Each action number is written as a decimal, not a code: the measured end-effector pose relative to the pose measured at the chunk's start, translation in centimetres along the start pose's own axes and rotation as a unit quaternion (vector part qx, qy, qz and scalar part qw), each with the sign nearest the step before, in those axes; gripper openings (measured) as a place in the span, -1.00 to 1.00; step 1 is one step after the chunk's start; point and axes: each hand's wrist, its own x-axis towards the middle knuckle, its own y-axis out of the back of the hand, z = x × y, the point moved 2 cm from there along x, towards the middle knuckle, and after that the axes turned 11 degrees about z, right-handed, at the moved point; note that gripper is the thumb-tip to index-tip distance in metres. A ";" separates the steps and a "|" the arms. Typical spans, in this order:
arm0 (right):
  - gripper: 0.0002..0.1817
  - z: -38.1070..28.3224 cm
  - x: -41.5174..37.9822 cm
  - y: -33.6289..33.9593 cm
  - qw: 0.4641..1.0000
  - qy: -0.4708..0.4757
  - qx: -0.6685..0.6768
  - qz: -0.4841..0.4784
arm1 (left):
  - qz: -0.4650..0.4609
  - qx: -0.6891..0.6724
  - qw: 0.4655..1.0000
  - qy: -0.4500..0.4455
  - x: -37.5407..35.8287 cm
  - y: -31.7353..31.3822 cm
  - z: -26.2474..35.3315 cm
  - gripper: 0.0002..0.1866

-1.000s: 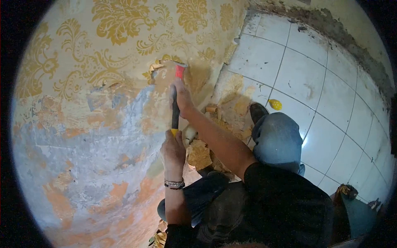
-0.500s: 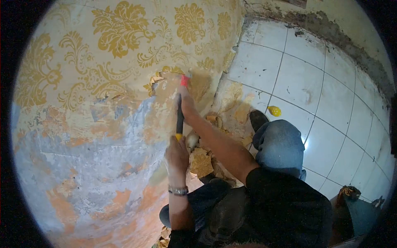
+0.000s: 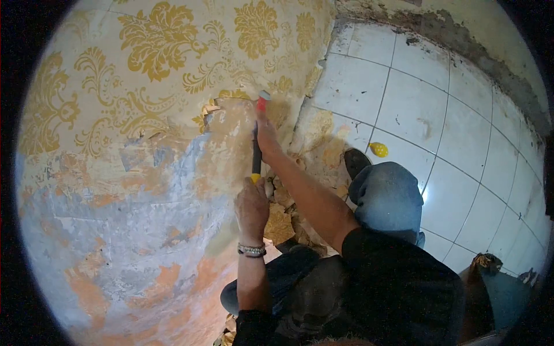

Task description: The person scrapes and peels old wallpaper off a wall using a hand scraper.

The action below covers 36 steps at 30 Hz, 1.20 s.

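Observation:
Both my hands grip a long-handled scraper with a dark shaft (image 3: 257,158), a red neck and a grey blade end (image 3: 264,95). My right hand (image 3: 266,138) is closed around the upper shaft just below the red neck. Lower down, my left hand (image 3: 252,209) is wrapped round the handle by its yellow band. The blade is at the torn edge of the gold-patterned wallpaper (image 3: 167,43), above a bare tan patch of wall (image 3: 228,132). Whether the blade touches the wall cannot be told.
Stripped grey and orange plaster (image 3: 144,230) covers the lower wall. Torn wallpaper scraps (image 3: 279,224) lie at the wall's foot beside my legs. A yellow dotted object (image 3: 379,150) lies on the white tiled floor (image 3: 415,106) near my shoe (image 3: 356,163). A dark bin-like container (image 3: 508,297) stands lower right.
Both hands and the scraper have shifted slightly up and to the right along the wall. The grey blade end shows more plainly now. The grip looks the same.

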 end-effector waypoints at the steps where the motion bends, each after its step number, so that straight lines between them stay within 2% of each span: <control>1: -0.54 0.0 -0.7 0.5 0.997 0.051 -0.034 0.041 | -0.002 -0.008 1.000 0.001 -0.4 -0.2 0.2 -0.70; 2: -0.55 -0.4 -1.1 0.8 0.989 0.100 -0.070 0.083 | -0.006 -0.017 1.000 0.004 -0.4 -0.5 0.3 -0.70; 3: -0.55 0.4 1.0 1.3 0.989 0.100 -0.072 0.085 | -0.008 -0.019 1.000 0.004 0.3 -1.2 0.3 -0.70; 6: -0.60 0.6 3.2 1.9 0.993 0.083 -0.067 0.060 | -0.028 0.063 0.997 -0.019 2.9 -3.0 -0.1 -0.69; 8: -0.58 -0.2 3.2 2.0 0.997 0.047 -0.012 0.064 | -0.030 0.048 0.998 -0.025 2.5 -3.2 0.5 -0.69; 10: -0.58 0.4 3.0 2.7 0.997 0.040 -0.030 0.062 | -0.026 0.039 0.998 -0.036 2.3 -2.9 0.9 -0.70; 14: -0.57 2.1 3.5 5.6 0.995 0.023 -0.066 0.068 | -0.096 0.045 0.993 0.049 2.2 -3.5 0.9 -0.70; 16: -0.57 1.4 4.3 5.6 0.995 0.035 -0.063 0.063 | -0.093 0.026 0.995 0.009 3.9 -4.2 0.9 -0.67; 18: -0.56 1.1 4.8 5.6 0.995 0.043 -0.064 0.057 | 0.071 0.041 0.993 -0.088 6.5 -2.7 2.4 -0.61; 20: -0.56 1.5 5.0 5.6 0.995 0.047 -0.065 0.055 | 0.182 0.138 0.946 -0.229 10.7 -1.8 2.7 -0.55; 22: -0.54 1.3 4.2 5.0 0.994 0.070 -0.063 0.063 | 0.258 0.167 0.893 -0.328 14.8 -1.4 3.5 -0.57; 23: -0.53 1.0 3.8 4.7 0.991 0.095 -0.063 0.070 | 0.259 0.165 0.894 -0.327 16.8 -1.8 3.5 -0.57; 24: -0.53 0.7 4.5 5.0 0.991 0.098 -0.065 0.067 | 0.264 0.210 0.869 -0.362 18.9 -2.3 3.9 -0.58; 25: -0.53 0.7 4.9 5.9 0.989 0.061 -0.085 0.101 | 0.265 0.256 0.840 -0.398 19.9 -2.8 4.0 -0.59; 26: -0.53 0.9 5.3 6.9 0.985 0.022 -0.105 0.134 | 0.266 0.256 0.840 -0.398 20.2 -2.9 4.0 -0.59; 30: -0.60 -0.3 6.3 10.4 0.981 0.038 -0.067 0.178 | 0.217 0.220 0.862 -0.402 20.7 -2.8 4.3 -0.70; 32: -0.68 -3.1 8.0 10.4 0.986 0.027 -0.119 0.113 | 0.193 0.219 0.866 -0.407 20.6 -2.8 4.0 -0.72; 34: -0.73 -4.4 7.6 10.0 0.985 0.021 -0.140 0.102 | 0.231 0.183 0.854 -0.428 20.6 -2.8 4.2 -0.81; 36: -0.65 -4.3 8.1 9.7 0.942 0.117 -0.314 0.029 | 0.240 0.172 0.850 -0.436 20.8 -3.2 4.0 -0.82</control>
